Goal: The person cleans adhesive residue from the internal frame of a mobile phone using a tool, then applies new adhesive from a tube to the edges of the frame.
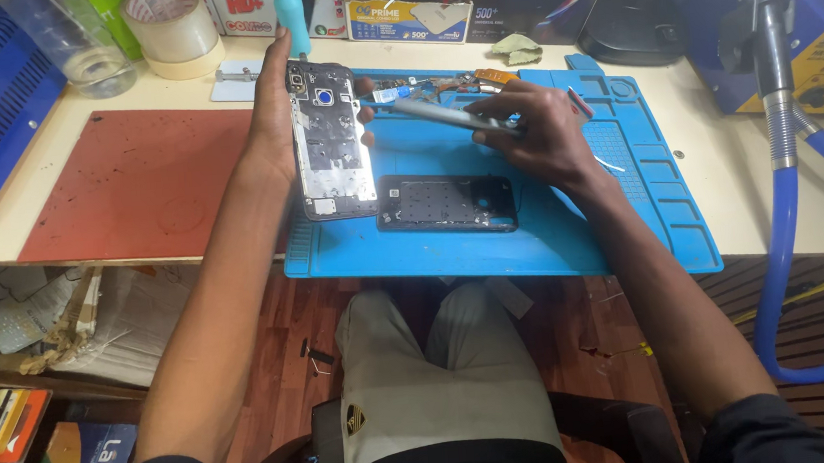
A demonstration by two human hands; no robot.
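Left hand [280, 110] closed round an opened grey smartphone body with bare metal midframe [330, 140], thumb on the near long side, fingertips showing past the far side. Phone held upright, raised over the left edge of the blue silicone repair mat [567, 235], lower end just above the mat.

Right hand [538, 131] curled, fingers pinched on a slim grey metal tool [443, 115], held nearly level, tip pointed toward the phone, stopping just short of it. Hand poised above the mat's middle, toward its back edge.

Black plastic phone back cover [446, 204] lay flat on the mat, inner face up, near the front edge, just beside the held phone's lower end.

Red-brown rectangular mat [129, 188] lay on the bench left of the blue mat. Roll of clear tape [172, 28] stood at the back left of the bench. Blue corrugated hose [787, 234] hung off the right edge.
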